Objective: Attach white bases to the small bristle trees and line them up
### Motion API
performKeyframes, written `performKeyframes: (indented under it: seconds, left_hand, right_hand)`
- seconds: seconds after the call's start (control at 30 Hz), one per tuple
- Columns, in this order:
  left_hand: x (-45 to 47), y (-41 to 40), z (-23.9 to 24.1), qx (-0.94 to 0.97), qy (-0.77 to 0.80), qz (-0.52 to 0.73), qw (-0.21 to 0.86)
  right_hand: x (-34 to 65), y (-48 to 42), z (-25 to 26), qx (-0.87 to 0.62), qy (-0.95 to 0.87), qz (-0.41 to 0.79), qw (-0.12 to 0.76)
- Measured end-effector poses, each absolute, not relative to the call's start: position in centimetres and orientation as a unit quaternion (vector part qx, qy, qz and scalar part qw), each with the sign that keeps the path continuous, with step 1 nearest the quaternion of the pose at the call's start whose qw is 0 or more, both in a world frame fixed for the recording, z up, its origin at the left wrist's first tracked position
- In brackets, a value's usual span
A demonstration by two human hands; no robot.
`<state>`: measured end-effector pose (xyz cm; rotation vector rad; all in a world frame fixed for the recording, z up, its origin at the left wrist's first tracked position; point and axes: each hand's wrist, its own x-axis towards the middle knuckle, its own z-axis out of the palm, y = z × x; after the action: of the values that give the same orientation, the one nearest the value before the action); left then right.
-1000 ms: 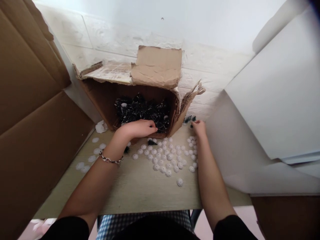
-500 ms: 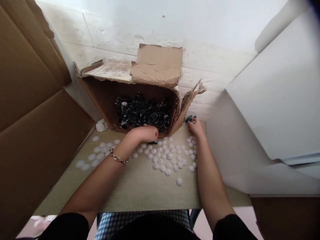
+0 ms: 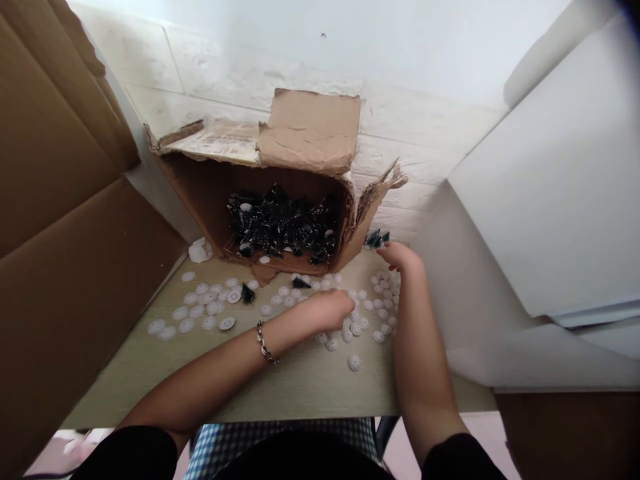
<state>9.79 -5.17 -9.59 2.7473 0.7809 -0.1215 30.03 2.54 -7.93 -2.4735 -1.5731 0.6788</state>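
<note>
A: Take the table [image 3: 300, 397] as a clock, twelve at the wall [image 3: 425, 127]. Where are the hands?

B: The left hand [image 3: 334, 308] is just off centre toward two, over the white discs [image 3: 355, 329]. Its fingertips are hidden, so I can't tell whether they pinch one. The right hand [image 3: 404, 256] is farther out at two, fingers bent toward a clump of little trees [image 3: 376, 239]. Whether it grips anything, I can't tell either.

A: And the other trees?

B: A tangled heap [image 3: 285, 223] fills the cardboard box [image 3: 305, 150] at twelve. One loose tree [image 3: 248, 293] is at eleven, a second tree [image 3: 301, 283] just past twelve.

A: How would they handle?

B: Light, I'd guess, with springy bristles that could snag on a neighbour. I'd hold one low, by its foot. The discs look thin, fairly stiff and apt to slide; pinch them by the rim.

A: Counts?

B: One box, two single trees. The clump seems about three, overlapping; the heap is too tangled to count. Discs: roughly eighteen toward ten, a lone disc [image 3: 354, 363] near four, and dozens between centre and three, some covered by the left hand.
</note>
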Motion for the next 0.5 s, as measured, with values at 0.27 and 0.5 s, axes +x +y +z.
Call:
performKeyframes:
  seconds: [0.27,0.5]
  left_hand:
    - [9.5,-4.7,-10.5,0.949,0.297,-0.023,0.104]
    - [9.8,-4.9,-10.3,0.945,0.313,-0.032,0.089]
  right_hand:
    - [30.3,1.7,-6.8,-0.821,-0.526,0.219,0.027]
    - [31.4,2.4,-8.5,-0.831,-0.518,0.186,0.079]
